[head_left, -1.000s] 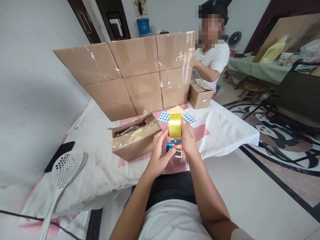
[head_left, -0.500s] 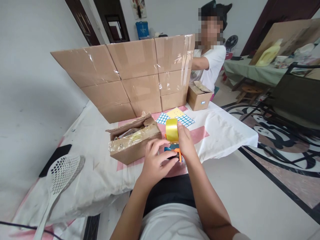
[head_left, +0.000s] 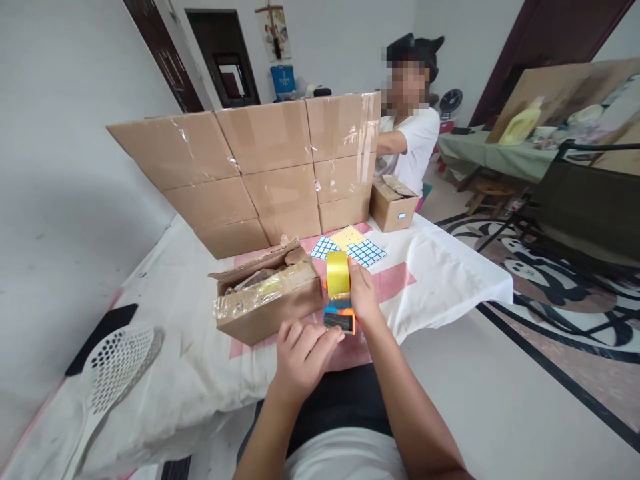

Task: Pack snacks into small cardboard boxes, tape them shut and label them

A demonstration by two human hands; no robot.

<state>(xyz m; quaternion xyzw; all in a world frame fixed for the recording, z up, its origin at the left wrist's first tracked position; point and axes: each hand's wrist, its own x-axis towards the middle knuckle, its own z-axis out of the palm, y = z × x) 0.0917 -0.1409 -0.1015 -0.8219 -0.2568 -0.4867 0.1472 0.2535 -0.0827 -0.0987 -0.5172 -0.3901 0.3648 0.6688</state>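
My right hand (head_left: 364, 297) grips a tape dispenser (head_left: 340, 319) in blue and orange from its right side. On it sits a yellow roll of tape (head_left: 339, 275), turned away from me. My left hand (head_left: 303, 357) is closed, thumb and forefinger pressed together at the dispenser's near edge; whatever is pinched there is too small to make out. Left of the dispenser stands an open cardboard box (head_left: 273, 307) with things inside and clear tape along its side. Just beyond the roll lie a yellow card (head_left: 349, 236) and a blue-and-white grid sheet (head_left: 367, 253).
A tall cardboard panel (head_left: 275, 170) stands across the table's far side. Beside it are a smaller box (head_left: 394, 208) and a seated person (head_left: 413, 143). A white perforated scoop (head_left: 115, 367) lies on the left over a black flat object (head_left: 83, 353).
My left hand has moved down and its spread fingers have closed into a pinch at the dispenser's near edge. My right hand keeps its grip. The camera view has tilted up slightly.
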